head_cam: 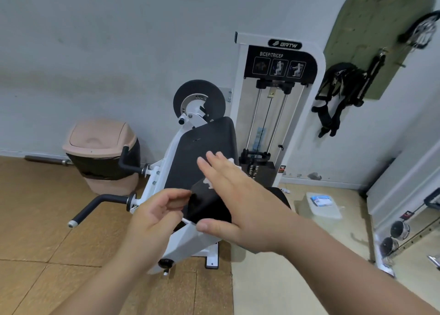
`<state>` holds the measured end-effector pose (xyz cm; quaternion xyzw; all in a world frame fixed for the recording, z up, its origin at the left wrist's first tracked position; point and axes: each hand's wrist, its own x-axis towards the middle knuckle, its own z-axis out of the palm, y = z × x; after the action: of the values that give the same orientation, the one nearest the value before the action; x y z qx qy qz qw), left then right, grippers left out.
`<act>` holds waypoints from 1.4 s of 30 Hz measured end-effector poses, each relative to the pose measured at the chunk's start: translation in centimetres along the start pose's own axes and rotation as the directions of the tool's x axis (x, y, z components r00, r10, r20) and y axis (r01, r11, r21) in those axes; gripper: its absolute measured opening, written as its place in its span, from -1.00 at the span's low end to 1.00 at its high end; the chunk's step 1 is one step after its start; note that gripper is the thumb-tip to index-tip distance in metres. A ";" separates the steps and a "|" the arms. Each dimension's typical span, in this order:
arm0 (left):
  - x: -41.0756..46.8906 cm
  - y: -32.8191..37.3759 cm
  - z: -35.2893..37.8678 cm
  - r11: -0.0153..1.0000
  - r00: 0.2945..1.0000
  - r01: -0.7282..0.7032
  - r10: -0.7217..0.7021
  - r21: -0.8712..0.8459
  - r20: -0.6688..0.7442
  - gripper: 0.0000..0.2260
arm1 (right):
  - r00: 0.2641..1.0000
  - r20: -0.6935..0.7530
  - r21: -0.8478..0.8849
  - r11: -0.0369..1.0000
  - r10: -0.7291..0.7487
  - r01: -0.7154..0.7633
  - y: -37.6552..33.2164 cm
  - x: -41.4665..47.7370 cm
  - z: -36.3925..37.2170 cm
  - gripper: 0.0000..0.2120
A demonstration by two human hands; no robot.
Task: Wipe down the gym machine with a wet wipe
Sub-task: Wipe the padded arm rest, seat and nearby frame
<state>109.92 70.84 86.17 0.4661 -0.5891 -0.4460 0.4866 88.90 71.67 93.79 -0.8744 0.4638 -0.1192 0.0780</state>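
The gym machine [240, 96] is a white-framed bicep/tricep unit with a sloping black pad [202, 143] and black handles [95, 204] sticking out to the left. My right hand [240, 195] lies over the pad with fingers straight, pressing a white wet wipe [208, 184] flat; only scraps of the wipe show around the hand. My left hand [157, 217] is at the pad's lower left edge with curled fingers, and thumb and forefinger seem to pinch that edge.
A pink swing-lid bin [102, 153] with a black bag stands left of the machine by the wall. A pack of wipes [322, 201] lies on the floor to the right. Straps [338, 96] hang on the wall; dumbbells [395, 233] sit at far right.
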 end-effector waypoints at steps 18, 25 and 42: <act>10.4 -3.2 -6.0 0.981 0.582 -0.191 0.087 0.032 0.808 -0.39 | 0.384 -0.559 0.386 0.640 0.735 -0.664 -7.6 2.4 5.5 -0.63; 11.1 -3.5 -6.4 0.985 0.533 -0.157 0.149 -0.076 0.833 -0.42 | 0.660 -0.590 -0.386 0.555 0.465 -0.737 -10.1 5.0 7.2 -0.55; 11.9 -5.4 -6.4 0.990 0.425 -0.057 0.143 -0.132 0.894 -0.30 | 0.641 -0.157 -0.744 0.337 0.751 -0.577 -11.5 6.3 7.4 0.12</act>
<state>115.83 57.81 83.56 0.1008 -0.7655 -0.6195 0.1418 103.52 73.03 90.37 -0.5631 0.7738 0.2173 -0.1920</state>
